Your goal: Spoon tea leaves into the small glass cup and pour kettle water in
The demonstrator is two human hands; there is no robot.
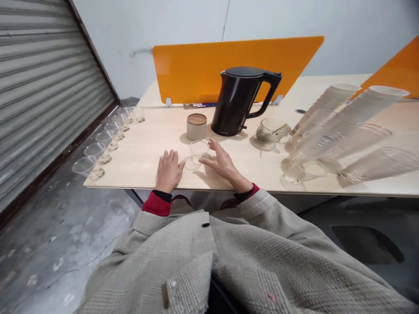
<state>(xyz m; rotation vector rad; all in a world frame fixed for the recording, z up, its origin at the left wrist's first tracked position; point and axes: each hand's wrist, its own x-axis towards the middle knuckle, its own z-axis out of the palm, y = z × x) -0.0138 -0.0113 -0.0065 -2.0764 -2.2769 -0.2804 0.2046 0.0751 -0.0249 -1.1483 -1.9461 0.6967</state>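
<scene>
On the feed, my right hand (pixel 223 162) has thumb and fingers apart at the right side of a clear cup (pixel 199 147); I cannot tell whether they touch it. My left hand (pixel 169 172) lies palm down on the table (pixel 144 152), left of the cup. Beyond stand a wooden-lidded canister (pixel 196 129) and a black kettle (pixel 229 107).

There are two hands, one left hand (pixel 169 171) and one right hand (pixel 223 160), with one clear cup (pixel 199 150) between them. The row holds seven small cups (pixel 113 145) (the far ones overlap). I count one kettle (pixel 231 104), one canister (pixel 196 127), one glass mug (pixel 266 132), two orange panels (pixel 193 72) and at least four cup stacks (pixel 342 131).
</scene>
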